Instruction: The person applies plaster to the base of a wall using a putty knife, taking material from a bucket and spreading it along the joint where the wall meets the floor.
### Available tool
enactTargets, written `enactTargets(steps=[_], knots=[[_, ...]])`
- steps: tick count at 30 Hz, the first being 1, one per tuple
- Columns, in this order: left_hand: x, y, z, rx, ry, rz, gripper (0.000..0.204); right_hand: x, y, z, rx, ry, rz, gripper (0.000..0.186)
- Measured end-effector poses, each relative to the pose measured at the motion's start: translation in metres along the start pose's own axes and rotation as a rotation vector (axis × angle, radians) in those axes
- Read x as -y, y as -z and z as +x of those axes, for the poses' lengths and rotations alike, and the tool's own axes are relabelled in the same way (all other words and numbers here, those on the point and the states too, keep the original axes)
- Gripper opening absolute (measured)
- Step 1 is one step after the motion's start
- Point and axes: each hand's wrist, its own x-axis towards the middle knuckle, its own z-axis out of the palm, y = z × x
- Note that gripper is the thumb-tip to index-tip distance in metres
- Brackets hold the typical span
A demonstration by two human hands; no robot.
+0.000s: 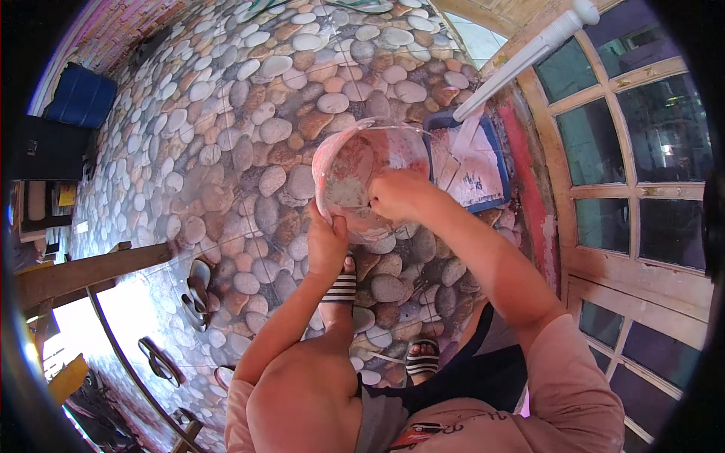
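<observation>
A pinkish, translucent bucket [320, 170] stands on the floor in front of me, its inside smeared with reddish and whitish residue. My left hand [328, 238] grips the bucket's near left rim, thumb over the edge. Over the bucket's mouth, my right hand [402, 195] is closed with its fingers curled; whatever it may hold is hidden by the hand. Below the right hand, a greyish white patch [346, 192] shows inside the bucket. Just right of the bucket lies a blue-edged dustpan [489, 204] with a long white handle [521, 64].
The floor [226, 151] has a pebble pattern. A wooden door with glass panes [596, 143] stands to the right. Loose sandals [198, 291] lie at the left near a wooden beam [98, 270]. A dark blue container [81, 94] is at the far left. My sandalled feet are close behind the bucket.
</observation>
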Motion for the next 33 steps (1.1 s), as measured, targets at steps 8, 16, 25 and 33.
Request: enactTargets(steps=[8,16,25,33], knots=[[-0.008,0.0,0.001,-0.022,-0.027,0.007,0.051,-0.052,0.025,-0.009,0.055,0.007,0.428,0.028],[0.003,0.005,0.003,-0.068,-0.053,-0.092,0.053,-0.052,-0.015,-0.063,0.024,-0.366,1.12,0.025],[0.007,-0.008,0.011,-0.08,-0.063,-0.142,0.051,-0.055,-0.01,-0.156,-0.076,-0.305,1.645,0.029],[0.035,0.007,0.019,-0.101,-0.059,-0.171,0.045,-0.078,0.01,-0.288,-0.339,-0.552,1.729,0.031]])
